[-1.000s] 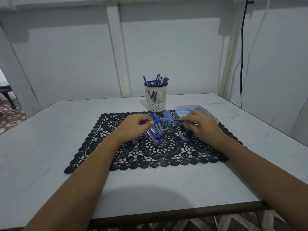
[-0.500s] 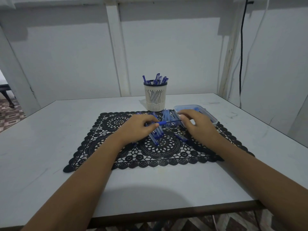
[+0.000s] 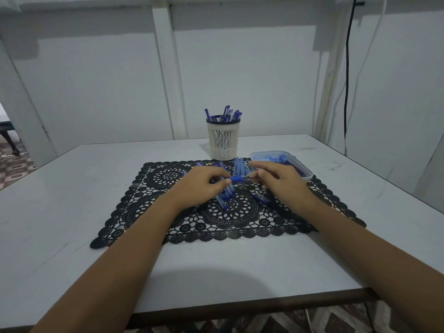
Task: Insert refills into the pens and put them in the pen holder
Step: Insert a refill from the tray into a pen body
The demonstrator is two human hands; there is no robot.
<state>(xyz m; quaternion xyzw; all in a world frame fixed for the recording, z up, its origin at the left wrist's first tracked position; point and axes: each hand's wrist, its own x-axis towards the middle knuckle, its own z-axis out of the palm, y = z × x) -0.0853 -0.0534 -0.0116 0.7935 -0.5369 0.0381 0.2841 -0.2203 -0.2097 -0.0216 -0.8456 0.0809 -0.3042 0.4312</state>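
My left hand [image 3: 204, 182] pinched the pen [image 3: 236, 179] by its blue end; my right hand [image 3: 278, 180] pinched its thin end, above the mat [image 3: 144, 212], before the holder [image 3: 223, 140]. Judged light, slick; grip near the joint.

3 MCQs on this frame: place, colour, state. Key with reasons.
1. Clear plastic tub sits: A) left of the cream slotted pen holder B) right of it C) behind it
2. Pens in the holder: A) red B) blue C) green
3. Blue plastic pen over the black lace placemat: A) lying loose B) in the tub C) held by both hands
B, tub lies right of holder; B, blue caps above its rim; C, left hand and right hand pinch it.
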